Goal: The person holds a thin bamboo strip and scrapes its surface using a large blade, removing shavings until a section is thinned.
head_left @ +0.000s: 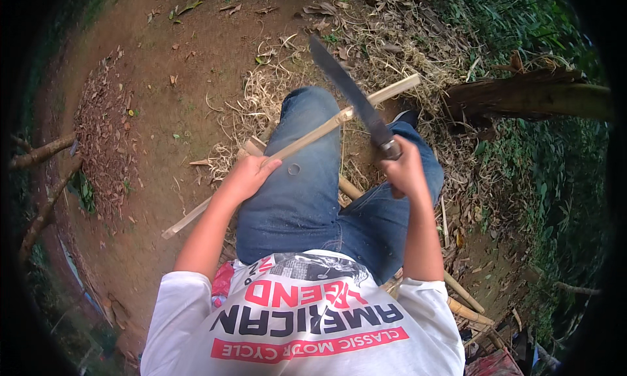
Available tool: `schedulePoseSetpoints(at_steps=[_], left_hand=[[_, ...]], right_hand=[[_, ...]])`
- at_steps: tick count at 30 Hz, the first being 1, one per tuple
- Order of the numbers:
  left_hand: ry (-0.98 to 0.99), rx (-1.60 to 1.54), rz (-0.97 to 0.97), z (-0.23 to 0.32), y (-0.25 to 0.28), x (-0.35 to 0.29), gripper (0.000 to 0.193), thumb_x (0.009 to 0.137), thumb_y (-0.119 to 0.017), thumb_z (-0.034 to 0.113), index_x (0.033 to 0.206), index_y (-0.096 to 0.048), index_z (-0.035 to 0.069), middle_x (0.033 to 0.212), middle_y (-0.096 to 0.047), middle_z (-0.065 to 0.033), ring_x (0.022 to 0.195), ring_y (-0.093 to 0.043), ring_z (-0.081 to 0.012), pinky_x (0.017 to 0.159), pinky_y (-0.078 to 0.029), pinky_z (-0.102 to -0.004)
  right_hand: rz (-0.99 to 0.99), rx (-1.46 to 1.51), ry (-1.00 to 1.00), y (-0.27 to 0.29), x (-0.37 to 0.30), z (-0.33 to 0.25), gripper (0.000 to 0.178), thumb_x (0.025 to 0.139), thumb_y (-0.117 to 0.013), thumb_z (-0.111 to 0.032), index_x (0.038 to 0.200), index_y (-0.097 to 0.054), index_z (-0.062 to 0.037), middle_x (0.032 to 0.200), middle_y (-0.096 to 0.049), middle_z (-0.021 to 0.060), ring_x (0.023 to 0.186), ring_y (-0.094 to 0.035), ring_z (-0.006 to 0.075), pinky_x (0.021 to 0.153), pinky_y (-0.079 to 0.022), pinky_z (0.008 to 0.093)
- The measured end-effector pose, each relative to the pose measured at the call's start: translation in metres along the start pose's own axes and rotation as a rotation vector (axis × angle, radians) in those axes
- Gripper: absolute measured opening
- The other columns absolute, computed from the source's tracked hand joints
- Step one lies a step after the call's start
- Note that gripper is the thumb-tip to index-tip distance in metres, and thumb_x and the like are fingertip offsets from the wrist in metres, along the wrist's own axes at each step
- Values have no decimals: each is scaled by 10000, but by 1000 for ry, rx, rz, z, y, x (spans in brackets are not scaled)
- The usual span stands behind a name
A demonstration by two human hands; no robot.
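A long pale bamboo strip (305,139) slants across my jeans, its far end up to the right and its near end down to the left. My left hand (251,177) is closed round it beside my left knee. My right hand (403,169) grips the handle of a machete (346,82), whose long dark blade points up and to the left. The blade crosses over the strip just past a knobby joint; whether it touches the strip I cannot tell. A small dark ring-shaped mark or object (294,169) shows on my left thigh.
Curly pale shavings (261,88) litter the brown soil around my legs. A thick brown trunk (522,98) lies at the right, before green plants (555,199). Bamboo poles (467,294) lie at my lower right. Branches (46,150) stick in from the left.
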State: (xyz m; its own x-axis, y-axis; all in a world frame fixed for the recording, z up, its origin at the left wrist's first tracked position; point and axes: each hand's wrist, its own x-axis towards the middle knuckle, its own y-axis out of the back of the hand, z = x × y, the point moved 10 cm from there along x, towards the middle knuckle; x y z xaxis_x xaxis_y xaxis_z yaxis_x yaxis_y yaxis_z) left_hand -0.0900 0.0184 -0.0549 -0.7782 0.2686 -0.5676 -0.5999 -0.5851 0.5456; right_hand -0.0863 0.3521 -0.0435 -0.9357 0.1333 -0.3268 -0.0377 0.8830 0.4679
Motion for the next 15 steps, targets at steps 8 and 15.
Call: schedulePoseSetpoints(at_steps=[8,15], left_hand=[[-16,91,81,7,6,-3,508,958,-560,459,915,-699,-28,770,-636,-274,760,-633,-433,691,-498,-452],[-36,76,96,10,2,-2,487,958,-564,441,914,-693,-26,768,-638,-270,778,-634,-441,698,-497,-475]], right_hand=[[-59,-43,-64,-9,-6,12,243,687,-619,36,928,-590,23,714,-609,106,716,-624,209,674,-498,374],[-3,55,92,-16,-9,-6,271,720,-616,64,983,-588,4,664,-560,35,474,-515,104,417,-399,292]])
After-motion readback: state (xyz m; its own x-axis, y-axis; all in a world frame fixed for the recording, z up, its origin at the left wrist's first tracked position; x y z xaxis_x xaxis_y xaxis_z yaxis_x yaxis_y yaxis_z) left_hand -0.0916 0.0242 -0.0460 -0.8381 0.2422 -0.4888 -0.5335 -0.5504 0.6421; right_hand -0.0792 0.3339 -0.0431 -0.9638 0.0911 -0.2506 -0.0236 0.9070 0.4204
